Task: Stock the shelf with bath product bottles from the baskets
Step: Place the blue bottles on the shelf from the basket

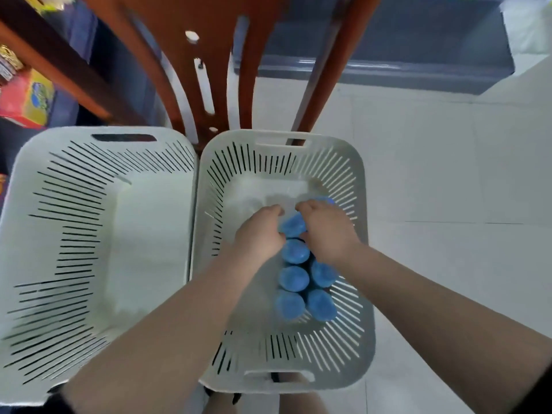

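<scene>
Reaching down into the right basket [355,186] are both hands, each closing on a blue-capped bottle. Item: right basket, pale slotted plastic, cut-out handles at its far and near rims, sitting just beside the left basket [33,204], their long rims touching. Item: blue-capped bottles [294,277], standing upright in two short rows near the right wall toward the near edge, seen from above so only the rounded caps are showing; no brand, label or writing is readable on them. Item: left hand [260,234], palm down, fingers curled downward at the far end of the rows; what it is gripping is hidden under it. Item: right hand [328,231], palm down, fingers curling round a bottle [325,201] whose blue cap is peeking out beyond the knuckles by the right wall. Another cap [294,227] is showing between the two hands. Item: left basket, same make, showing a bare floor. Item: brown wooden shelf frame [191,70], rising beyond the far rims. Item: colourful packages [27,100] at the far left, print too blurred to read. Item: pale tiled floor [448,174] lying to the right.
</scene>
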